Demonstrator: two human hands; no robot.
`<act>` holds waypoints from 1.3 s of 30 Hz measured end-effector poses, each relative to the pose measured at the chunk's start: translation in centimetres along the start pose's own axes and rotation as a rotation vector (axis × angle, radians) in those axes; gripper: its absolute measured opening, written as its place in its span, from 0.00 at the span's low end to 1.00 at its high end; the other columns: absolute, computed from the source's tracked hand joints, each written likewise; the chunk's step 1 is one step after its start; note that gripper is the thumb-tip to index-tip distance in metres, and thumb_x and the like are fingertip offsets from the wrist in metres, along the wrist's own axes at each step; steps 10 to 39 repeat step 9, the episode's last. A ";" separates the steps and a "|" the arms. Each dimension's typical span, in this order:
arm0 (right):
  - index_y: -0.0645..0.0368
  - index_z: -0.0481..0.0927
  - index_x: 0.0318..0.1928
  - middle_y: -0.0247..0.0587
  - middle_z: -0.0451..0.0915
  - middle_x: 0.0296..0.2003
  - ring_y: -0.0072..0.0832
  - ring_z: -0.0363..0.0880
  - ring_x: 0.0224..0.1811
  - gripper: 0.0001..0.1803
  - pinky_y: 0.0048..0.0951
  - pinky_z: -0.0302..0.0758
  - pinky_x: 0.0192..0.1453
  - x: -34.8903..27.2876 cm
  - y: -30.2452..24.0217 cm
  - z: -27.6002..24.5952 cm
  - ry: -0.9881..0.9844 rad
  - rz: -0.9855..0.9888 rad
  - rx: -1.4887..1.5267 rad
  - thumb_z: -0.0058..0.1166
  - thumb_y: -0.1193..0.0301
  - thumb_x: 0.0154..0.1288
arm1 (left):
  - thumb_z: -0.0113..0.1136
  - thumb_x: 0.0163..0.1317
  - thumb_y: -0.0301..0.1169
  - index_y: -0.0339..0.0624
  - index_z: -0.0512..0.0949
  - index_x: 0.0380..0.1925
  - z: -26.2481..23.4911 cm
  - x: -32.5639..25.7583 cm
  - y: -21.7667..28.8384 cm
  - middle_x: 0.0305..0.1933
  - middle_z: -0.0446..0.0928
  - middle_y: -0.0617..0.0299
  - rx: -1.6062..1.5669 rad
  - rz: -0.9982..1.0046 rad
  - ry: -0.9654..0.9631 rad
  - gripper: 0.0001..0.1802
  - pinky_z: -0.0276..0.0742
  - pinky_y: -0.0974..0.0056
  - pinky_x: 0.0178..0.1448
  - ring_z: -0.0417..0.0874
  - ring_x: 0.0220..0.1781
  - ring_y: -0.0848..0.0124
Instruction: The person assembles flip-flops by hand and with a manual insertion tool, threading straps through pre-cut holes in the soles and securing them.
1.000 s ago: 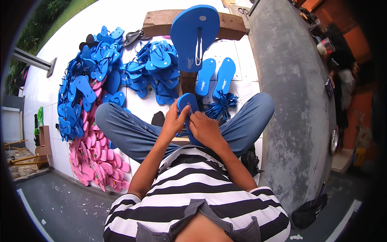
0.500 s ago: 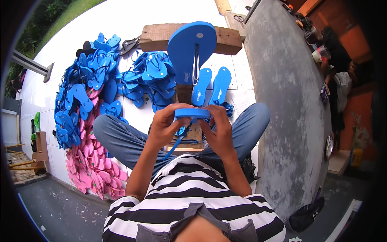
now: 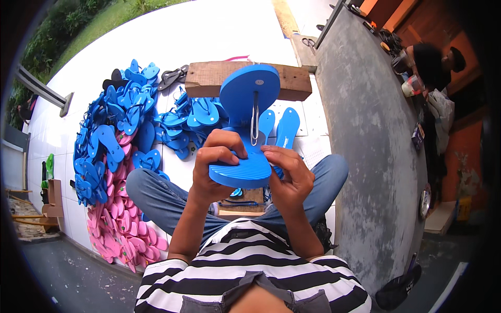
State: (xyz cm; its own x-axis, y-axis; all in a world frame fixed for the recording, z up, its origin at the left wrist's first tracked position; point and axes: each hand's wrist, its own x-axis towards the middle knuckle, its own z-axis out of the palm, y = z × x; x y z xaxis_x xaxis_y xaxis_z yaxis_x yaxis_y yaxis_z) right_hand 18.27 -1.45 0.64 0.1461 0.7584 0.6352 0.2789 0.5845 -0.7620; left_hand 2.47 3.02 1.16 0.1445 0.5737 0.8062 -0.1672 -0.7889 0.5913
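Note:
A blue flip-flop sole (image 3: 248, 88) stands upright against the wooden crosspiece, with a long metal wire loop (image 3: 254, 122) running down its front. Below it, a ribbed blue part of a sole (image 3: 241, 169) tilts toward me; whether it is the same piece bent over, I cannot tell. My left hand (image 3: 214, 167) is closed round the ribbed part's left side, fingers on top. On its right edge, my right hand (image 3: 289, 175) pinches with fingertips near the wire's lower end; its thumb is partly hidden. Blue straps (image 3: 240, 202) lie on the wooden base below.
The wooden crosspiece (image 3: 203, 79) spans in front of me. Two blue soles (image 3: 287, 128) lie beyond my right hand. Heaps of blue flip-flops (image 3: 112, 125) and pink flip-flops (image 3: 122, 221) spread at left. A grey concrete ledge (image 3: 365, 146) runs along the right; a person (image 3: 430, 65) is beyond it.
The near blue piece, held edge-on before, now shows its ribbed face. My left hand has shifted onto its left side, my right to its edge. The dangling blue strap is out of sight.

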 end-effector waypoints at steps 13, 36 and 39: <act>0.61 0.83 0.40 0.47 0.85 0.44 0.39 0.86 0.46 0.11 0.31 0.84 0.48 2.1 -0.9 0.4 0.023 0.024 -0.011 0.67 0.82 0.56 | 0.75 0.50 0.24 0.44 0.63 0.52 1.1 2.1 1.3 0.59 0.66 0.46 0.001 -0.365 0.153 0.34 0.63 0.59 0.67 0.70 0.61 0.61; 0.61 0.83 0.40 0.47 0.85 0.44 0.39 0.86 0.46 0.11 0.31 0.84 0.48 2.1 -0.9 0.4 0.023 0.024 -0.011 0.67 0.82 0.56 | 0.75 0.50 0.24 0.44 0.63 0.52 1.1 2.1 1.3 0.59 0.66 0.46 0.001 -0.365 0.153 0.34 0.63 0.59 0.67 0.70 0.61 0.61; 0.61 0.83 0.40 0.47 0.85 0.44 0.39 0.86 0.46 0.11 0.31 0.84 0.48 2.1 -0.9 0.4 0.023 0.024 -0.011 0.67 0.82 0.56 | 0.75 0.50 0.24 0.44 0.63 0.52 1.1 2.1 1.3 0.59 0.66 0.46 0.001 -0.365 0.153 0.34 0.63 0.59 0.67 0.70 0.61 0.61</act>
